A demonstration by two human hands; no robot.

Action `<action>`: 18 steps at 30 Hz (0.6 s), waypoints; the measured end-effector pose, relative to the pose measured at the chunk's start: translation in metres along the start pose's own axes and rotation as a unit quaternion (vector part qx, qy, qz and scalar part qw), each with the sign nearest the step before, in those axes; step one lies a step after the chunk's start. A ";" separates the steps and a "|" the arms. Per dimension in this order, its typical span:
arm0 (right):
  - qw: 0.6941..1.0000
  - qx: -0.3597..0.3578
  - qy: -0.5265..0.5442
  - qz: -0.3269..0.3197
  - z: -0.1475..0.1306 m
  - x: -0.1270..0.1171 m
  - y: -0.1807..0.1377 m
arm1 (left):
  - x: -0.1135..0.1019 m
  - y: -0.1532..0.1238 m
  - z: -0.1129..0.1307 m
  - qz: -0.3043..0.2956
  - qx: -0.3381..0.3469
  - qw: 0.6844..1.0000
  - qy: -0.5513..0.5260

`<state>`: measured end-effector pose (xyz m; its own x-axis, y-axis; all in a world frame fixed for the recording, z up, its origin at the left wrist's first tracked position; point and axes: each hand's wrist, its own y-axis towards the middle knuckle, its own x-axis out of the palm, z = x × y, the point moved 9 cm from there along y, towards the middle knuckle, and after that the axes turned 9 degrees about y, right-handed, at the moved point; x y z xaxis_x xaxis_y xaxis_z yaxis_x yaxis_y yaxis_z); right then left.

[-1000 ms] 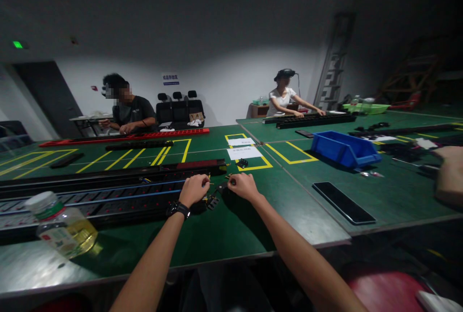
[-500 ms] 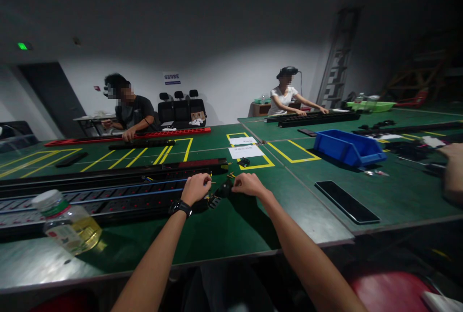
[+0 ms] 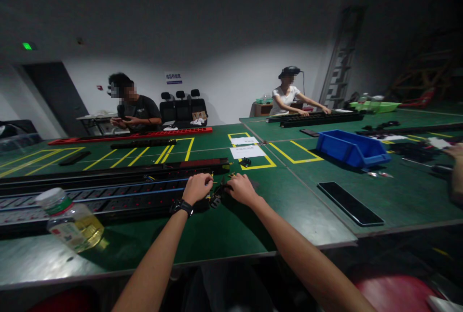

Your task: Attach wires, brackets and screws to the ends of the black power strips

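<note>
My left hand [image 3: 197, 189], with a dark watch on its wrist, rests at the right end of a long black strip housing [image 3: 144, 195] with a blue line along it. Its fingers are closed near thin yellow wires; what they pinch is too small to make out. Close to its right, my right hand [image 3: 243, 189] has its fingers closed on a small black part [image 3: 218, 193], which has comb-like teeth at its lower end. Yellow wire ends show just behind the right fingertips. The part sits between both hands, partly covered by the right fingers.
A drink bottle [image 3: 70, 220] stands at the left front. Right of my arms lie a phone-like black slab [image 3: 350, 203] and a blue bin [image 3: 350, 149]. Two people [image 3: 137, 112] work across the green table [image 3: 289, 206]; another person's hand [image 3: 456, 157] shows at the right edge.
My right hand has moved slightly left, and the black part has turned between my hands. My left hand stays at the strip's end. The person at far left has raised a hand off the table.
</note>
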<state>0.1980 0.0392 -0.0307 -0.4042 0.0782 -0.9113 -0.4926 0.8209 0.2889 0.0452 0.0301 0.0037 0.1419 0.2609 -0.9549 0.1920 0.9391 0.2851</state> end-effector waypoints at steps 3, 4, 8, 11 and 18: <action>1.000 -0.020 0.015 -0.005 -0.003 0.003 0.000 | -0.001 0.000 0.001 0.003 0.003 1.000 -0.004; 0.999 -0.027 0.020 -0.008 -0.004 0.004 0.001 | -0.001 0.000 0.001 0.004 0.003 1.000 -0.005; 0.998 -0.049 0.037 -0.016 -0.005 0.010 0.002 | -0.002 0.000 0.001 0.006 0.004 1.000 -0.008; 0.997 -0.057 0.043 -0.017 -0.004 0.015 0.002 | -0.003 -0.001 0.002 0.007 0.005 1.000 -0.010; 0.994 -0.088 0.060 -0.017 -0.007 0.025 0.002 | -0.002 -0.001 0.001 0.013 0.003 1.000 -0.013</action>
<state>0.1816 0.0386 -0.0513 -0.4688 -0.0236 -0.8830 -0.6302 0.7093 0.3157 0.0456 0.0283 0.0048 0.1719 0.2786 -0.9449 0.1939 0.9308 0.3098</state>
